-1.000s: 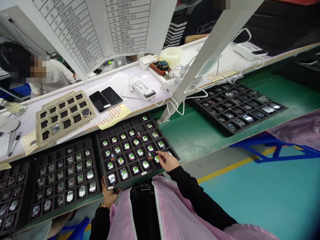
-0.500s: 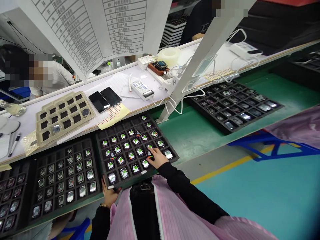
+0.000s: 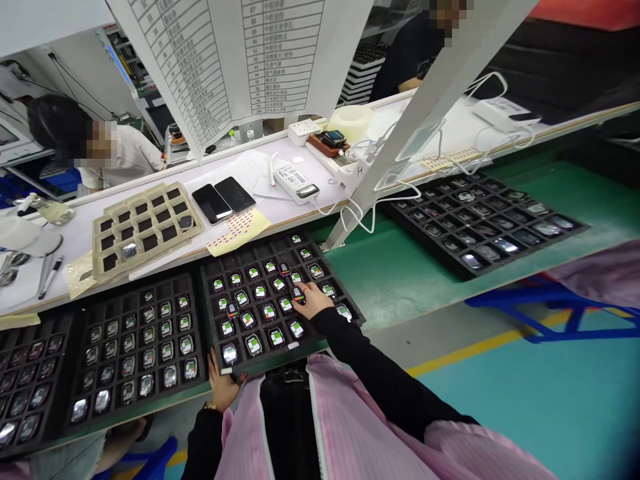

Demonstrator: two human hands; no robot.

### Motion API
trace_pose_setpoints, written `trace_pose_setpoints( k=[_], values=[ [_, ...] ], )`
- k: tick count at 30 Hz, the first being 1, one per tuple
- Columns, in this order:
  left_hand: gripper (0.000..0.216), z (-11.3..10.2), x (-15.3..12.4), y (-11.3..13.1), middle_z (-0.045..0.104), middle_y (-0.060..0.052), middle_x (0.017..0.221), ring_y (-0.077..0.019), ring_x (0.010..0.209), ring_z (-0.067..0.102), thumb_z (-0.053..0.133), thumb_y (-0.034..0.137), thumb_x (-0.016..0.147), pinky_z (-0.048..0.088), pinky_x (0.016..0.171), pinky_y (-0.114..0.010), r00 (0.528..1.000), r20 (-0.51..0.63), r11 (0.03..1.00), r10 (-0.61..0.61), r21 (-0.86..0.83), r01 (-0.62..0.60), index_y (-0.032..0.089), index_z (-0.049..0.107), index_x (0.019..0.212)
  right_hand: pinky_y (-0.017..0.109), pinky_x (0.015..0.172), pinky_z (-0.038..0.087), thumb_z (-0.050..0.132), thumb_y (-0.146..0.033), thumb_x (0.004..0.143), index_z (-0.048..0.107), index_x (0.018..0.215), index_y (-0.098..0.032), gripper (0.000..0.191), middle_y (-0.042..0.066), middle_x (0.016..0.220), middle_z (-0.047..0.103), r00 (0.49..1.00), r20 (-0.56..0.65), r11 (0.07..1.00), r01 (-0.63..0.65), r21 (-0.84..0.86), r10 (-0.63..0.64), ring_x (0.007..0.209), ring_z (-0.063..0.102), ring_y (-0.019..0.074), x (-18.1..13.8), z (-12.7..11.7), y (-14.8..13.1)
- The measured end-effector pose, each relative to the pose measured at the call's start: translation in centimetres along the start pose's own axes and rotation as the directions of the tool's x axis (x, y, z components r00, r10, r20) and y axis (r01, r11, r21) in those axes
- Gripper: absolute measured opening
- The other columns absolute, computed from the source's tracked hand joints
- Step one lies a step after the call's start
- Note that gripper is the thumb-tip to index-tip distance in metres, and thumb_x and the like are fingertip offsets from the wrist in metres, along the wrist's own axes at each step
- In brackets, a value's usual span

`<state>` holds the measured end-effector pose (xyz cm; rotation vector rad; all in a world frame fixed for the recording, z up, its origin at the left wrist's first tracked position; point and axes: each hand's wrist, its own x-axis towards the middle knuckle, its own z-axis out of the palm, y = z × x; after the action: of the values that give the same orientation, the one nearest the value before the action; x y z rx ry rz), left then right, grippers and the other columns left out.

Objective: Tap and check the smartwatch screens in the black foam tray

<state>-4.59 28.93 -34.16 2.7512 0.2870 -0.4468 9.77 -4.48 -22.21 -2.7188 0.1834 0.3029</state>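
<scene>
My right hand (image 3: 314,303) reaches over a black foam tray (image 3: 274,256) with its fingers closed on a small smartwatch (image 3: 299,294). That watch's dark screen shows light marks and a coloured strip. Around it, several watches with green-and-white screens lie in the tray's compartments, such as a lit watch (image 3: 276,337) near the front. Two more dark-screened watches, one (image 3: 233,309) at the left and one (image 3: 285,269) farther back, are among them. At the tray's near left corner my left hand (image 3: 223,388) grips the edge, fingers along the side and thumb at the front.
More watch trays stand at the left (image 3: 193,287) and at the right (image 3: 463,270). On the raised shelf are a beige tray (image 3: 117,260), two phones (image 3: 213,203), a white device (image 3: 295,181) and cables. A slanted post (image 3: 400,127) and hanging printed sheets (image 3: 280,60) rise in front. Two people are beyond the shelf.
My right hand has shifted slightly farther back over the tray with the watch in its fingers. My left hand stays at the corner. The view has swung a little left.
</scene>
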Motion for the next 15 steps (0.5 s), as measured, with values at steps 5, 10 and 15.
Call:
trace_pose_setpoints(
  k=[5,10,15],
  values=[
    [0.102,0.1,0.0,-0.1,-0.002,-0.011,0.163,-0.0262,0.148,-0.012,0.063,0.043,0.072,0.009,0.12,-0.04,1.0,-0.024,1.0,0.007,-0.002,-0.007,0.019,0.006,0.153,0.032,0.071,0.048,0.066,-0.039,0.082,0.052,0.136,-0.024,0.058,0.011,0.117,0.059,1.0,-0.005,1.0,0.001,-0.027,-0.001,0.088,0.065,0.0255,2.3,0.5,-0.4],
    [0.1,0.0,-0.1,0.0,-0.001,-0.011,0.163,-0.0264,0.148,-0.011,0.062,0.042,0.072,0.009,0.12,-0.04,1.0,-0.023,1.0,0.013,-0.009,-0.014,0.019,0.008,0.153,0.038,0.085,0.048,0.058,-0.039,0.088,0.049,0.139,-0.016,0.057,0.016,0.127,0.056,0.995,-0.079,0.998,0.06,-0.027,-0.062,0.105,0.059,0.0309,1.7,1.3,0.3],
    [0.101,-0.3,-0.1,0.2,-0.002,-0.008,0.163,-0.027,0.148,-0.009,0.062,0.042,0.072,0.01,0.12,-0.04,1.0,-0.022,1.0,0.011,-0.018,-0.012,0.023,0.006,0.153,0.04,0.104,0.039,0.046,-0.032,0.093,0.03,0.149,-0.008,0.063,0.016,0.132,0.057,0.966,-0.133,0.974,0.224,-0.011,-0.224,0.128,0.045,0.0277,0.2,1.9,1.4]
  ],
)
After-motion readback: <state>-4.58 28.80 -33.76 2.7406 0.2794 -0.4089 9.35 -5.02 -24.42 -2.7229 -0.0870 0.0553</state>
